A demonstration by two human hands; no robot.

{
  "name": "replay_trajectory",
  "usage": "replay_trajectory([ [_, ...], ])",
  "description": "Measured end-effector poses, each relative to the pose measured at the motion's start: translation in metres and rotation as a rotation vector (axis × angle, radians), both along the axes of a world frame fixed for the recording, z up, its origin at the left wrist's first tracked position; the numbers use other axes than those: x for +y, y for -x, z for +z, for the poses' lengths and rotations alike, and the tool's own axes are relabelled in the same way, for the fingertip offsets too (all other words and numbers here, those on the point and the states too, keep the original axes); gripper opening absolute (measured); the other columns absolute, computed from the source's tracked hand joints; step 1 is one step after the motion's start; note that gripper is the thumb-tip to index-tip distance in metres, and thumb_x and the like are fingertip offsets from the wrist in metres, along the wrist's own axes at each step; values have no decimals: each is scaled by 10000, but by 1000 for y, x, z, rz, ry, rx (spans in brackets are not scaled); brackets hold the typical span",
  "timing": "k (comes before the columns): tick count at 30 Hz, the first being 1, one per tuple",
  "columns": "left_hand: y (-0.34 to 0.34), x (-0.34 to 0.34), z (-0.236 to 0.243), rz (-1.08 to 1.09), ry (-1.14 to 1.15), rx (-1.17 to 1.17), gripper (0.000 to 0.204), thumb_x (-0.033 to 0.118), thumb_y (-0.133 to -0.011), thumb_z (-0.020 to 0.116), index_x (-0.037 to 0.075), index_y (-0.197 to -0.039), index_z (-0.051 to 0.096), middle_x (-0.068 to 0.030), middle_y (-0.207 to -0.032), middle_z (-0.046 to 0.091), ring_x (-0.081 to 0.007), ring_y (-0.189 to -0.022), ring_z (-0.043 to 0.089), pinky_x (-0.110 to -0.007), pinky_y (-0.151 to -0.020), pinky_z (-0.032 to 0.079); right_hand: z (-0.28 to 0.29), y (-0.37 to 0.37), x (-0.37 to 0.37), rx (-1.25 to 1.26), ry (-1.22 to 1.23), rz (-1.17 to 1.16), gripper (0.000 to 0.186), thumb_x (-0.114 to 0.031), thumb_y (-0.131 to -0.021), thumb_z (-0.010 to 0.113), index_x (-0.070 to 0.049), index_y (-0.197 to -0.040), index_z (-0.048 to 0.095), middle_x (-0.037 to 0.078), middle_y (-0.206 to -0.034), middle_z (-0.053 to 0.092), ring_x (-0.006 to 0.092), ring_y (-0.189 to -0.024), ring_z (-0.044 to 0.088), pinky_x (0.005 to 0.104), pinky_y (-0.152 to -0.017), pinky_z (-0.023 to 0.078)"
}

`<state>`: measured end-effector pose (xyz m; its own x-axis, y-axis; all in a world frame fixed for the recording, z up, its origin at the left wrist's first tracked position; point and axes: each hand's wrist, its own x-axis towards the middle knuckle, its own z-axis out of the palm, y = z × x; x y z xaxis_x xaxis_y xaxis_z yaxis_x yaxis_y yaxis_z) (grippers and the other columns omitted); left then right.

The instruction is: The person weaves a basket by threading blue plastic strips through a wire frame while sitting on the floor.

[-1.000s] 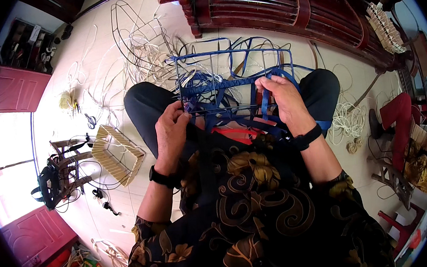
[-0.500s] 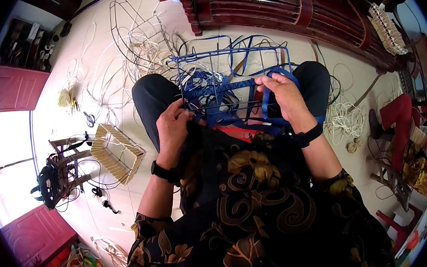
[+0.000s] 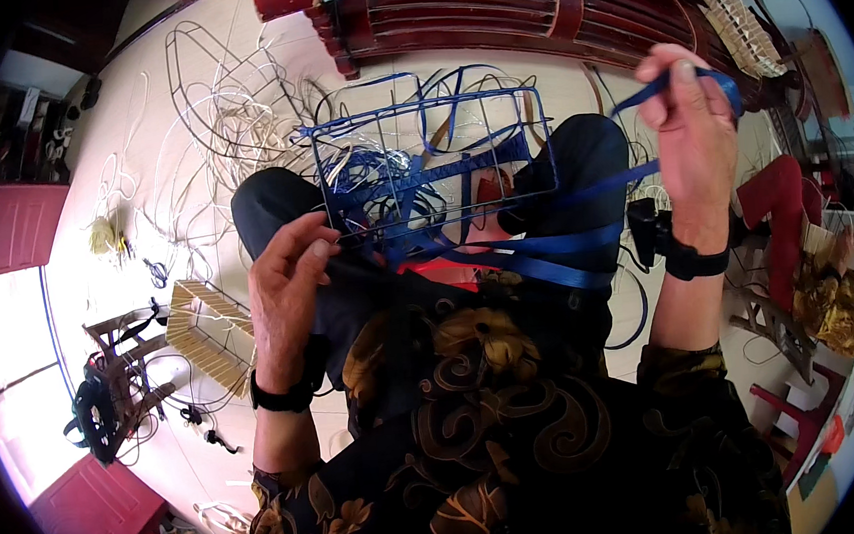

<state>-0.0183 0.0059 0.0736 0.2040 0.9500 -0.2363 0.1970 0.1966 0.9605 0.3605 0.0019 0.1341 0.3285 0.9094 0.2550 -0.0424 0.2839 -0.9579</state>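
Note:
A rectangular wire basket frame rests across my knees, with one crossbar wound in dark blue strap. My left hand pinches its near left corner between thumb and fingers. Out to the right, above and beyond my right knee, my right hand is closed on a flat blue strap. Part of that strap stretches back toward the frame. More blue strap lies in loops over my right thigh. Something red shows between my legs, under the frame.
Tangled pale cords and another bare wire frame lie on the floor beyond my left knee. A dark red wooden bench stands ahead. To my left are a yellow slatted basket and a small stool. Another person's red-clad leg is at right.
My right hand has left the wrapped crossbar and swung up and right, drawing the blue strap out. My left hand stays at the frame's corner. The view has shifted slightly.

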Motion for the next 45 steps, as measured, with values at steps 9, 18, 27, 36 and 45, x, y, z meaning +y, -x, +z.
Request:
replay_trajectory([
  [9, -44, -14, 15, -458, 226, -228, 309, 172, -935, 654, -21, -1168, 593, -5, -904, 619, -77, -825, 557, -228, -747, 460, -42, 123, -10, -117, 87, 793, 101, -75, -841, 696, 17, -870, 665, 119, -940, 692, 181, -818, 653, 288, -731, 513],
  [18, -9, -23, 6, -364, 448, -273, 178, 180, -929, 641, 3, -927, 656, 20, -686, 567, -37, -579, 469, -192, -527, 353, -60, 110, -26, 85, 485, 730, 91, -98, -875, 651, -22, -918, 625, 68, -966, 625, 94, -814, 598, 236, -702, 477],
  [27, -8, -31, -10, -322, 369, -88, 150, 110, -914, 622, 14, -801, 606, 43, -646, 517, -24, -585, 428, -216, -517, 339, -79, 141, -13, -126, 637, 663, 140, -88, -901, 622, -6, -993, 688, 26, -668, 641, 61, -556, 574, 210, -487, 440],
  [36, -10, -30, -34, -349, 178, -115, 241, 146, -929, 633, 30, -731, 562, 23, -650, 514, -49, -621, 459, -240, -560, 359, -79, 158, 5, -299, 632, 685, 208, -170, -904, 642, 9, -986, 709, 53, -693, 673, 81, -619, 603, 237, -554, 455],
  [45, -8, -28, -52, -211, -36, -26, 284, 147, -925, 653, 34, -711, 504, 42, -616, 399, -55, -600, 360, -247, -535, 324, -89, 168, 17, -383, 649, 664, 245, -219, -891, 663, 16, -934, 719, 57, -682, 670, 115, -575, 613, 251, -550, 472],
])
